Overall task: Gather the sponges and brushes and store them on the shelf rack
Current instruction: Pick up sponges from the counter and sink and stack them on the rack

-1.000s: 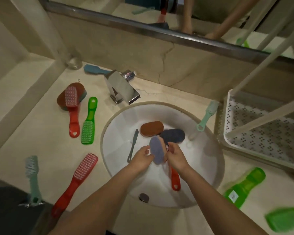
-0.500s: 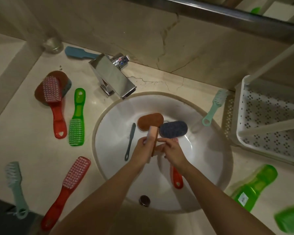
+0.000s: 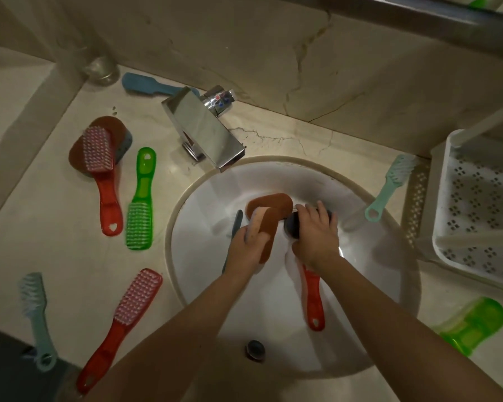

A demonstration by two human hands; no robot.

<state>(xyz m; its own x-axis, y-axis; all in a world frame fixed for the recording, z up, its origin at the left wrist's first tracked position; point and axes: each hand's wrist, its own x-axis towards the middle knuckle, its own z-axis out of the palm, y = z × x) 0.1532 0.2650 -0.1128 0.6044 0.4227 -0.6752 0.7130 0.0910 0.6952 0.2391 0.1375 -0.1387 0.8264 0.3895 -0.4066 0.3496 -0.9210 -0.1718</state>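
My left hand [image 3: 244, 250] is shut on a sponge with a brown face and a pink edge [image 3: 269, 232], held over the white sink [image 3: 375, 285]. My right hand [image 3: 317, 237] is closed over a dark blue sponge [image 3: 291, 227] lying in the basin. Another brown sponge [image 3: 270, 202] lies just behind both. A red brush [image 3: 312, 300] lies in the basin, partly under my right wrist. A thin dark teal brush [image 3: 236, 223] is partly hidden by my left hand. The white perforated shelf rack [image 3: 476, 216] stands at the right.
On the counter to the left lie a red brush [image 3: 99, 158] on a brown sponge [image 3: 111, 124], a green brush [image 3: 141, 198], another red brush [image 3: 128, 317] and a mint brush [image 3: 37, 314]. A blue brush [image 3: 144, 85] lies behind the faucet [image 3: 204, 132]. To the right lie a mint brush [image 3: 389, 187] and a green brush [image 3: 474, 323].
Both hands held one sponge before. Now my left hand holds it alone, turned brown side up, and my right hand has moved forward onto the dark blue sponge.
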